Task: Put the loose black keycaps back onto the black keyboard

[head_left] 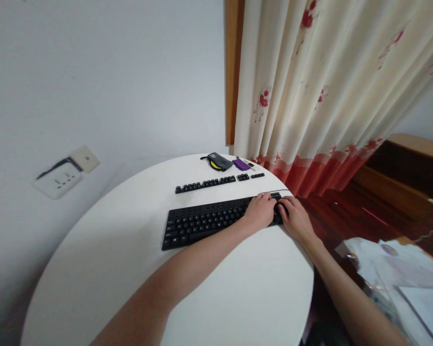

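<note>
A black keyboard [205, 221] lies on the round white table [238, 288], its top row looking bare of keycaps. My left hand [260, 211] rests over the keyboard's right part, fingers bent and close together; whatever they may hold is hidden. Right beside it, my right hand [294, 216] is at the keyboard's right end, its fingers curled onto the keys near the left hand's fingertips; anything between them is too small to make out. Behind the keyboard, a row of loose black keycaps [205, 184] stands in line, with smaller groups to its right.
A dark pouch with a yellow part [219, 162] and a purple cloth [241, 164] lie at the table's back edge. A socket [59, 180] is on the left wall. A curtain [310, 96] hangs behind; papers and bags [400, 269] are at the right.
</note>
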### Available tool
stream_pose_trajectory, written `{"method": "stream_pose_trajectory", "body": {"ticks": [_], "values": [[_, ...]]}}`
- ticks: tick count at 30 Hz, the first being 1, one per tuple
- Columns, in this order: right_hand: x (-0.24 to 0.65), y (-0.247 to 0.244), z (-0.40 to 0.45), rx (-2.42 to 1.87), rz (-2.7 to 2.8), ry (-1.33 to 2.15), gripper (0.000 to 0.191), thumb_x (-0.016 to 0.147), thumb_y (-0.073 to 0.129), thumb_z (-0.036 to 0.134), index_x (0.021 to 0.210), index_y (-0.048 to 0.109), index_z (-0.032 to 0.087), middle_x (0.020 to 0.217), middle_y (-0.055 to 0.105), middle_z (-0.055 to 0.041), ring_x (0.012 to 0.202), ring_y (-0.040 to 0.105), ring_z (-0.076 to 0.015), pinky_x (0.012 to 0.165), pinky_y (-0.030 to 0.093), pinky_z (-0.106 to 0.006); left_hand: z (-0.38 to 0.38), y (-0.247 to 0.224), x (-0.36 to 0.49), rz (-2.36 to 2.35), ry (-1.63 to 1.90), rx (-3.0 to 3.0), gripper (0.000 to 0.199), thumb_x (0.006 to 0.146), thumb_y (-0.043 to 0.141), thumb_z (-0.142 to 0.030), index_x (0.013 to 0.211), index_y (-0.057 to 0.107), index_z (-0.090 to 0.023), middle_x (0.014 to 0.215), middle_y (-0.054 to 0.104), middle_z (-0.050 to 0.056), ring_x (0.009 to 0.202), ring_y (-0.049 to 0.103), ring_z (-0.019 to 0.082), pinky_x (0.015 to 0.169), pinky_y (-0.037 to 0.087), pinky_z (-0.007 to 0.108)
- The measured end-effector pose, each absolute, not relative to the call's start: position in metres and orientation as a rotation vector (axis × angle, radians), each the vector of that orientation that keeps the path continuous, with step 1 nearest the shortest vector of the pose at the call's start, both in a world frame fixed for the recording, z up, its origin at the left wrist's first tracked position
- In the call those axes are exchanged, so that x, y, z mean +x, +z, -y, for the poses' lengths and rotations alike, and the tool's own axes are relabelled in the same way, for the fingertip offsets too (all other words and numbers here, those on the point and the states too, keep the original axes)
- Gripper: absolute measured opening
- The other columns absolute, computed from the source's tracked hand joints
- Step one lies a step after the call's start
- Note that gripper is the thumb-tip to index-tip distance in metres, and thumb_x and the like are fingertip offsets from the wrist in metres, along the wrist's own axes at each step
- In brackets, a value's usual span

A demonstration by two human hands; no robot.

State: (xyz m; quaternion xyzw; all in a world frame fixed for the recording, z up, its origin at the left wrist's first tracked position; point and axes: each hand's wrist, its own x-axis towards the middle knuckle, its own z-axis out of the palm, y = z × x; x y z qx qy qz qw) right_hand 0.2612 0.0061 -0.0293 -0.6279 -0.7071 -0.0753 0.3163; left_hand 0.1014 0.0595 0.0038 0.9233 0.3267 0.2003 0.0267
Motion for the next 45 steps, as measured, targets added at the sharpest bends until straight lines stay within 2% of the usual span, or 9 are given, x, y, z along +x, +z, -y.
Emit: {"method": "stream_pose_trajectory", "body": {"ticks": [6,11,15,19,22,26,32,39,45], "values": [[0.261,-0.032,-0.003,-1.669,1.820,-0.260,0.034,0.100,0.039,0.035,0.118,0.061,0.017,0.117,0.061,-0.0127,0.106,0.058,-0.0269,0.095,0.047,-0.041,-0.082,0.033,0.049,-1.022,0.797,2.681,0.036,0.090,0.043,-0.012,0.117,0.066,-0.018,0.113,0.064,0.009,0.107,0.058,0.022,0.100,0.046,0.034],[0.261,-0.033,-0.001,-1.791,1.785,-0.347,0.035,0.100,0.036,0.036,0.109,0.064,0.016,0.107,0.065,-0.0124,0.099,0.061,-0.0265,0.088,0.047,-0.038,-0.104,0.038,-0.070,-1.265,0.873,2.565,0.035,0.088,0.044,-0.013,0.114,0.068,-0.017,0.113,0.067,0.008,0.107,0.061,0.022,0.101,0.045,0.035],[0.263,-0.035,0.000,-1.864,1.758,-0.398,0.038,0.101,0.033,0.036,0.103,0.065,0.015,0.099,0.068,-0.0128,0.094,0.063,-0.0265,0.083,0.046,-0.036,-0.114,0.026,-0.164,-1.568,0.792,2.426,0.032,0.085,0.047,-0.017,0.107,0.070,-0.017,0.107,0.070,0.008,0.096,0.064,0.023,0.092,0.048,0.035],[0.265,-0.037,-0.001,-1.918,1.779,-0.412,0.038,0.101,0.033,0.036,0.103,0.065,0.016,0.097,0.069,-0.0117,0.091,0.063,-0.0263,0.079,0.045,-0.036,-0.113,0.006,-0.213,-1.696,0.768,2.266,0.032,0.087,0.045,-0.023,0.104,0.071,-0.019,0.097,0.073,0.005,0.084,0.066,0.021,0.080,0.049,0.031],[0.266,-0.039,-0.002,-1.972,1.778,-0.393,0.039,0.101,0.032,0.037,0.101,0.065,0.017,0.093,0.069,-0.0105,0.088,0.063,-0.0261,0.075,0.044,-0.035,-0.108,-0.007,-0.218,-1.804,0.706,2.145,0.034,0.087,0.042,-0.022,0.104,0.071,-0.019,0.085,0.073,0.004,0.072,0.065,0.020,0.070,0.046,0.029],[0.268,-0.042,-0.002,-2.023,1.733,-0.325,0.040,0.101,0.031,0.041,0.101,0.064,0.019,0.095,0.069,-0.0092,0.082,0.064,-0.0241,0.067,0.042,-0.032,-0.104,-0.013,-0.208,-1.819,0.630,2.185,0.031,0.088,0.041,-0.021,0.096,0.071,-0.021,0.084,0.073,0.004,0.075,0.064,0.020,0.069,0.041,0.028],[0.272,-0.047,-0.007,-1.969,1.737,-0.244,0.041,0.099,0.034,0.045,0.104,0.065,0.018,0.101,0.069,-0.0096,0.086,0.065,-0.0252,0.073,0.046,-0.034,-0.096,-0.006,-0.208,-1.736,0.578,2.227,0.025,0.088,0.043,-0.021,0.070,0.061,-0.019,0.068,0.066,0.002,0.067,0.059,0.017,0.063,0.035,0.026],[0.276,-0.048,-0.007,-1.953,1.679,-0.202,0.043,0.099,0.032,0.046,0.106,0.065,0.019,0.104,0.070,-0.0112,0.092,0.066,-0.0273,0.079,0.047,-0.035,-0.087,-0.004,-0.214,-1.639,0.539,2.205,0.024,0.087,0.042,-0.020,0.073,0.061,-0.019,0.065,0.064,0.000,0.062,0.058,0.016,0.060,0.035,0.025],[0.273,-0.044,-0.005,-2.001,1.649,-0.194,0.043,0.098,0.032,0.046,0.106,0.065,0.019,0.107,0.070,-0.0112,0.092,0.066,-0.0271,0.076,0.047,-0.035,-0.095,-0.012,-0.218,-1.605,0.648,2.003,0.027,0.085,0.040,-0.023,0.088,0.067,-0.020,0.054,0.059,-0.003,0.051,0.058,0.016,0.056,0.038,0.025]]}}
